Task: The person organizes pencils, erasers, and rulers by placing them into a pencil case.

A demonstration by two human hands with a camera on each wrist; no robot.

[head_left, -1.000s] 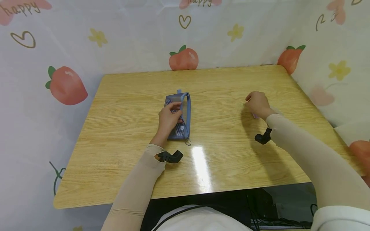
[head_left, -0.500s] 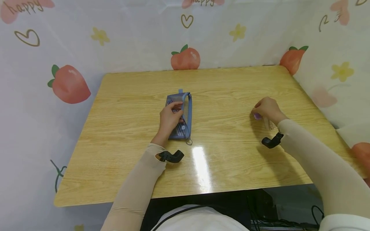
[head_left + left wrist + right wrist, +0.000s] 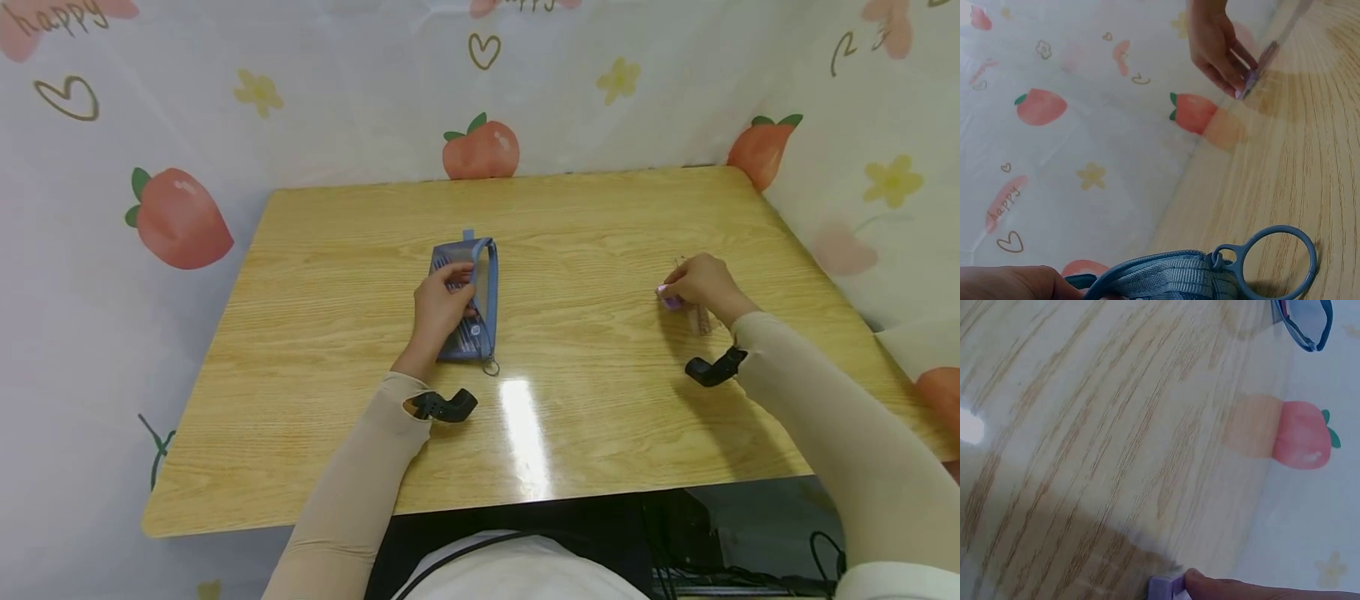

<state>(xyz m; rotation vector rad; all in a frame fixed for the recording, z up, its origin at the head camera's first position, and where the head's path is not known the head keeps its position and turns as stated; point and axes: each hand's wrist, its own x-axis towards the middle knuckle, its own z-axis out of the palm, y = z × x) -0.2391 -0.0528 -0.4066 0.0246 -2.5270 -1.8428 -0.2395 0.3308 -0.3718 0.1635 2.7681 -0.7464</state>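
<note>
A blue see-through zip pencil pouch (image 3: 459, 345) lies left of the table's middle, with its mouth gaping on the right side. Several pen-like sticks show through its front. My left hand (image 3: 441, 310) grips the pouch at the mouth edge; in the left wrist view the zip's round pull ring (image 3: 1280, 262) sticks out beside it. Far to the right, my right hand (image 3: 703, 282) pinches a small purple block (image 3: 670, 298) between thumb and fingers. The right wrist view shows the purple block's end (image 3: 1161, 587) against the thumb. The pouch's inside is mostly hidden.
Partly under the right hand lies a clear, ruler-like strip (image 3: 699, 320) with markings. The wooden table (image 3: 337, 250) meets a printed cloth wall (image 3: 360, 100) at the back and right. Cables (image 3: 738, 575) hang below the front edge.
My right hand has moved right and slightly toward me, and the purple block now shows in its fingers. The left hand and pouch have stayed put.
</note>
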